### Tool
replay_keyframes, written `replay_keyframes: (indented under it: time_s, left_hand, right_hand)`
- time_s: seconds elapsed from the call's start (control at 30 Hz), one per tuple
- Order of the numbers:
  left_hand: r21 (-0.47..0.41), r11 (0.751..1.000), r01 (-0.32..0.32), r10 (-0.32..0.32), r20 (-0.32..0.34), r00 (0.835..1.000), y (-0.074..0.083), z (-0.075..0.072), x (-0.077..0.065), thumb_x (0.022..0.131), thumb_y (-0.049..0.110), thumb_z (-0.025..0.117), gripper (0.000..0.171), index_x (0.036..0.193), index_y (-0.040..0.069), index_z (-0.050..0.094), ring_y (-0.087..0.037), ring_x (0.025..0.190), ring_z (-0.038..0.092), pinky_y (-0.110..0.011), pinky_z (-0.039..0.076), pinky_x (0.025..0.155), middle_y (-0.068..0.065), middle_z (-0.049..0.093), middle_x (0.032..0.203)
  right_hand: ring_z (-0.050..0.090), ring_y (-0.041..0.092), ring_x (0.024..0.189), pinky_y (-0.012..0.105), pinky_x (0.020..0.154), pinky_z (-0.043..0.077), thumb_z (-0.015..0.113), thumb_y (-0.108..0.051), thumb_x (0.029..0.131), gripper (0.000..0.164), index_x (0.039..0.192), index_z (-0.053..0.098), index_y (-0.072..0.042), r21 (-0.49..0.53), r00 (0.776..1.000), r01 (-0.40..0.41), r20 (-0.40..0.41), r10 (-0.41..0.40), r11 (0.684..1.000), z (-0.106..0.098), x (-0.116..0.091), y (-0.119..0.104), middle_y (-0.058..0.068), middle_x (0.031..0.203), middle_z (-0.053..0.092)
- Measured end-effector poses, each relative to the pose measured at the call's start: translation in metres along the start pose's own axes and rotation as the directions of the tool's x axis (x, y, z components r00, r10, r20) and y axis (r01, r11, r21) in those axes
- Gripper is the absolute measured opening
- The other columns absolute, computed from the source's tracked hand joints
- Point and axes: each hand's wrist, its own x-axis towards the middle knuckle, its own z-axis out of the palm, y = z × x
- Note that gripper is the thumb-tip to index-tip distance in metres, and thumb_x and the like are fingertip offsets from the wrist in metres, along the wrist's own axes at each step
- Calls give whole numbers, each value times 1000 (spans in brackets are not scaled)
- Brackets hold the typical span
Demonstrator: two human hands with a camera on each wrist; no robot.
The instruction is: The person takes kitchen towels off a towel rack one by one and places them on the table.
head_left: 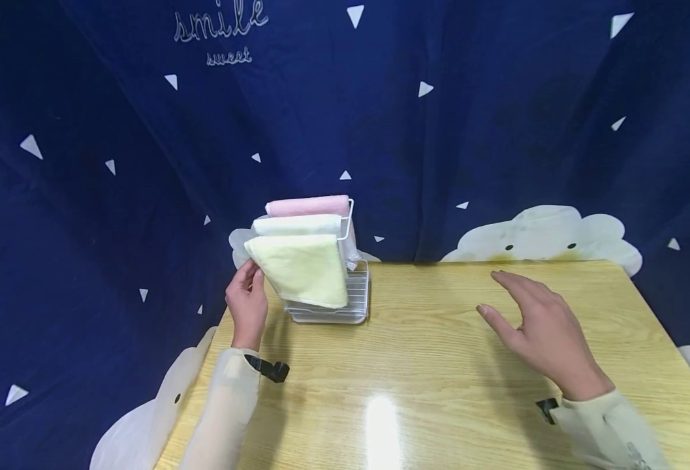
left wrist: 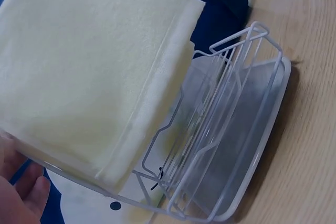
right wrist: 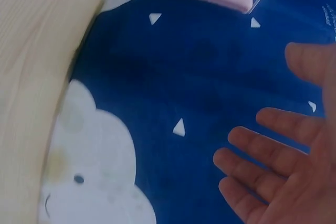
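A pale yellow towel (head_left: 303,267) hangs folded over the front bar of a white wire rack (head_left: 359,297). Behind it hang a white towel (head_left: 297,225) and, farthest back, a pink towel (head_left: 308,205). My left hand (head_left: 247,303) pinches the yellow towel's left edge, its fingertips partly hidden. In the left wrist view the curled fingers (left wrist: 23,192) are at the border of the yellow towel (left wrist: 94,72). Well to the right of the rack, my right hand (head_left: 541,326) is held above the table with fingers spread, holding nothing.
The rack stands on a tray base near the back left of the wooden table (head_left: 439,365). Clear plastic wrapping (head_left: 352,261) shows beside the pink towel. A dark blue curtain (head_left: 409,130) with white triangles and clouds hangs close behind the table's back edge.
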Motion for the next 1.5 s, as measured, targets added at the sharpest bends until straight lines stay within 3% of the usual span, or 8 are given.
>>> replay_keyframes:
  time_s: [0.37,0.83,1.5]
  left_hand:
    - [-127,991,34,-36,-16,999,-7,5,6,98,-3,61,29,124,5,69,-19,105,66,-31,53,91,-10,70,115]
    - [-23,999,30,-32,-59,998,-8,6,13,92,-1,70,18,110,3,72,-18,88,65,-26,50,77,-10,71,100]
    - [19,998,55,-55,-31,998,-6,5,15,93,1,70,14,107,0,73,-20,89,67,-31,50,79,-12,73,101]
  right_hand:
    - [58,38,119,57,97,43,77,-29,88,54,132,62,-3,100,999,38,-18,-37,994,26,21,-25,15,130,64]
    - [63,32,112,49,96,48,78,-25,88,39,120,70,-3,208,997,77,-46,-69,975,58,61,-55,10,118,69]
    - [65,25,107,41,93,51,80,-24,88,33,114,73,-5,321,988,152,-51,-143,935,83,105,-96,7,112,71]
